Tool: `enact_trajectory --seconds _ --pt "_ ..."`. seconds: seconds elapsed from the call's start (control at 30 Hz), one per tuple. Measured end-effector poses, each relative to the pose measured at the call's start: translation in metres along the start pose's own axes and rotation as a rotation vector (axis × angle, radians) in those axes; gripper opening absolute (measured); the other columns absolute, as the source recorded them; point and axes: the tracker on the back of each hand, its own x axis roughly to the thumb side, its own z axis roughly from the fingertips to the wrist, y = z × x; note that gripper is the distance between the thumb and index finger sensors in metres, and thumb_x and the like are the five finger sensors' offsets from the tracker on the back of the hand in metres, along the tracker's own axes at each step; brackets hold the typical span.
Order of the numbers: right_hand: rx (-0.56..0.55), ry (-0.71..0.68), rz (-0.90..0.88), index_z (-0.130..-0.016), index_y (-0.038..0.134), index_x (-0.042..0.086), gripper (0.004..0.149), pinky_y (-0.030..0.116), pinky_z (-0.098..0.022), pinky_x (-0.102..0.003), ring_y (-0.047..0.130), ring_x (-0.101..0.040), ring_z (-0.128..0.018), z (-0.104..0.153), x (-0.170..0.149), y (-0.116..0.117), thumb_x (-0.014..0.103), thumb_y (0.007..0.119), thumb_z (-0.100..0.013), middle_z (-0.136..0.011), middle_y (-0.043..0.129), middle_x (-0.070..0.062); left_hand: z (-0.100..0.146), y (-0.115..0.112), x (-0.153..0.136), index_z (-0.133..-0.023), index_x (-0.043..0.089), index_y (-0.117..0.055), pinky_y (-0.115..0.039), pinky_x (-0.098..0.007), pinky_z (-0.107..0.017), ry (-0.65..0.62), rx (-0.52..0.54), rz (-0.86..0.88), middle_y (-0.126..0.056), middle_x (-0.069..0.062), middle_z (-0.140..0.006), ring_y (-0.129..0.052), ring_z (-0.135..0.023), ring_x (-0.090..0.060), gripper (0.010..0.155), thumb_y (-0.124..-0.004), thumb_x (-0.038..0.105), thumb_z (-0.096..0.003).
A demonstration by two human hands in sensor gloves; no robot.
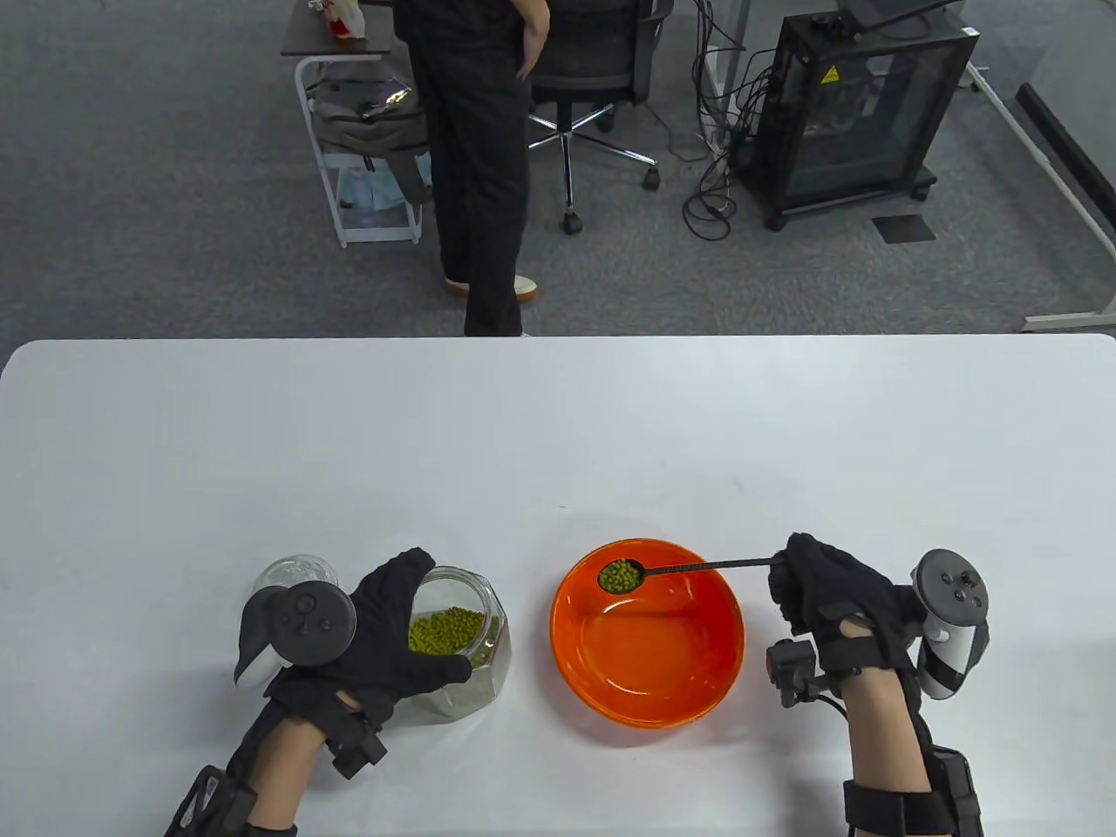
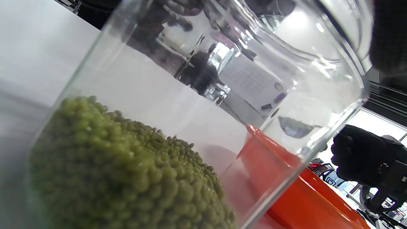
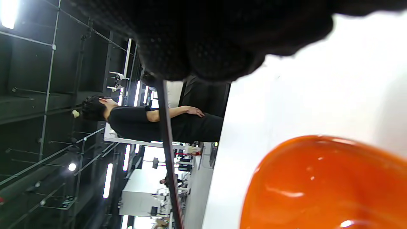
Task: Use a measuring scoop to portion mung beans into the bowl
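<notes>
Your left hand grips the tilted glass jar, holding its mouth toward the bowl, probably so the beans inside stay easy to reach. Your right hand pinches the end of the scoop, whose cup, heaped with beans, hovers level over the bowl's far rim; the bowl looks empty between your hands. A clear lid lies just beyond your left hand. The white table faces grey carpet, where a person stands beside an office chair.
</notes>
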Motion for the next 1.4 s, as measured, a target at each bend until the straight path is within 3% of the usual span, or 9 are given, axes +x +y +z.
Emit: enact_trajectory --seconds 0.2,0.5,0.77,1.13,1.4 --pt "0.003 -0.067 0.079 -0.056 0.096 0.007 0.043 0.084 -0.022 -0.039 0.095 -0.024 -0.027 0.002 0.002 0.008 0.044 0.076 -0.050 -0.049 0.099 -0.015 0.000 0.000 0.000 -0.109 -0.001 -0.026 -0.050 -0.076 -0.072 -0.002 -0.003 -0.005 -0.038 -0.031 -0.114 -0.055 -0.103 -0.060 0.125 -0.087 0.084 -0.0397" --pt "-0.050 -0.283 0.244 -0.057 0.096 0.007 0.043 0.084 -0.024 -0.039 0.095 -0.024 -0.030 0.019 0.021 0.023 0.045 0.076 -0.049 -0.051 0.098 -0.014 0.000 0.000 0.000 -0.109 -0.001 -0.026 -0.050 -0.076 -0.072 -0.002 -0.002 -0.002 -0.038 -0.031 -0.115 -0.055 -0.103 -0.061 0.125 -0.086 0.084 -0.0396" --pt "-0.098 -0.586 0.526 -0.059 0.096 0.009 0.043 0.084 -0.027 -0.040 0.095 -0.025 -0.034 0.043 0.043 0.047 0.046 0.077 -0.048 -0.055 0.098 -0.014 0.000 0.000 0.000 -0.109 -0.001 -0.026 -0.050 -0.076 -0.072 -0.003 -0.002 -0.002 -0.038 -0.031 -0.114 -0.055 -0.103 -0.061 0.125 -0.086 0.084 -0.0396" --pt "-0.027 -0.979 0.799 -0.067 0.093 0.011 0.043 0.080 -0.036 -0.044 0.091 -0.030 -0.045 0.078 0.062 0.072 0.045 0.076 -0.046 -0.066 0.093 -0.015 0.000 0.000 0.000 -0.109 0.000 -0.026 -0.049 -0.076 -0.072 -0.004 -0.003 -0.003 -0.037 -0.031 -0.114 -0.055 -0.103 -0.061 0.125 -0.086 0.084 -0.0397" --pt "-0.050 -1.210 0.998 -0.072 0.092 0.022 0.043 0.079 -0.041 -0.046 0.092 -0.030 -0.051 0.103 0.071 0.081 0.047 0.076 -0.040 -0.071 0.094 -0.009 0.000 0.000 0.000 -0.109 -0.001 -0.026 -0.050 -0.076 -0.072 -0.004 -0.003 -0.003 -0.037 -0.031 -0.114 -0.055 -0.103 -0.061 0.125 -0.086 0.084 -0.0397"
